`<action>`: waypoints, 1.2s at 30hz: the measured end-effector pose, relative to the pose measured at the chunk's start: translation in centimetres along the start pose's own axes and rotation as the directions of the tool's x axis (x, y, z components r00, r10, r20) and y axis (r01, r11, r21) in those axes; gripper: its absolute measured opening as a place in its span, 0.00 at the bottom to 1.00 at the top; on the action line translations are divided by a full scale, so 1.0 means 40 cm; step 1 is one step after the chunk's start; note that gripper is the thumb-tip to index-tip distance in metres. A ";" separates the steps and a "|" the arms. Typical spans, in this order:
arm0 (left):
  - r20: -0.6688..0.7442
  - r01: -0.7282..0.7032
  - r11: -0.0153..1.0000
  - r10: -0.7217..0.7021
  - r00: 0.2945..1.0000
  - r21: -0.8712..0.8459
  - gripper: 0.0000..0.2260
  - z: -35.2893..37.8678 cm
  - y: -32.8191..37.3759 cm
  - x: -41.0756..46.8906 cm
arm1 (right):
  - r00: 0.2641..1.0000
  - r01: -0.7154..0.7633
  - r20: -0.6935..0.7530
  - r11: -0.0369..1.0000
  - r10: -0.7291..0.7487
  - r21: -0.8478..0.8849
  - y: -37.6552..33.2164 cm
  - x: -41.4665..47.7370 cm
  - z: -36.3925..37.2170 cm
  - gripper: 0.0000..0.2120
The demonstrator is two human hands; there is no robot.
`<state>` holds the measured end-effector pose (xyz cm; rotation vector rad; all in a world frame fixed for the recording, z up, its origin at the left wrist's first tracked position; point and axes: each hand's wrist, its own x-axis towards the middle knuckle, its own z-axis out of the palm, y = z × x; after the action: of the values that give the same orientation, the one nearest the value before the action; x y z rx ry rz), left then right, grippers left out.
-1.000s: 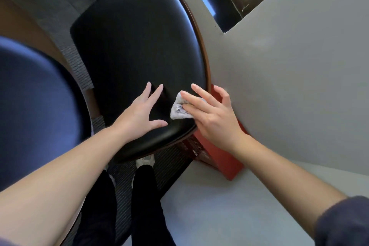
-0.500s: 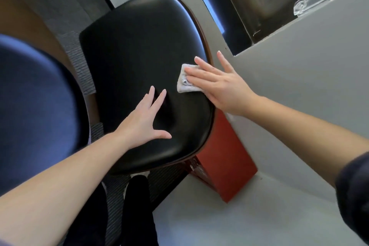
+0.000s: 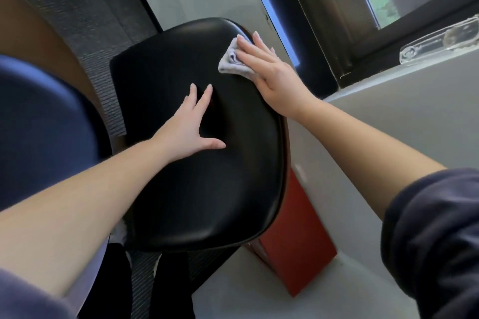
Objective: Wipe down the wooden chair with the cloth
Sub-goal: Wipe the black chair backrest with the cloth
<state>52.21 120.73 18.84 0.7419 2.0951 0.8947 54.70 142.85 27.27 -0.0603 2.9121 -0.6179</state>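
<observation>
two flat hands: right hand (image 3: 269,70) presses cloth (image 3: 229,62) at the chair (image 3: 207,202)'s far corner, left hand (image 3: 189,129) braces. wooden rim (image 3: 286,142) probably remains.

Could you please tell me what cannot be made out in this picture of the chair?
1. Chair legs: head view, hidden under the seat.
2. Cloth: head view, mostly covered by the right hand.
3. Red box: head view, partly behind the seat, so unidentifiable.
4. Clear object on the sill: head view, blurred and cut by the right edge.
</observation>
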 end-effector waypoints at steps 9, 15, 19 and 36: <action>0.002 0.008 0.999 -0.008 1.000 -0.033 0.55 0.009 -0.005 0.002 | 0.996 -0.086 -0.009 0.996 0.086 -0.023 -0.007 0.230 -0.005 0.22; 0.001 0.011 0.999 -0.011 1.000 -0.037 0.55 0.012 -0.009 -0.005 | 1.000 0.020 0.012 0.991 -0.019 -0.132 -0.019 0.179 -0.009 0.22; -0.008 0.022 0.998 -0.023 1.000 -0.062 0.55 0.017 -0.009 -0.009 | 0.992 0.123 0.068 0.961 -0.109 -0.250 -0.016 0.100 -0.005 0.21; 0.142 0.129 0.987 -0.115 0.983 -0.095 0.56 0.141 -0.034 -0.155 | 0.959 0.284 0.122 0.876 -0.257 -0.389 -0.068 -0.220 0.059 0.17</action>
<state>59.91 117.46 17.44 0.5961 1.9364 0.8537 63.79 140.08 27.58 -0.5371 2.9354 -0.0319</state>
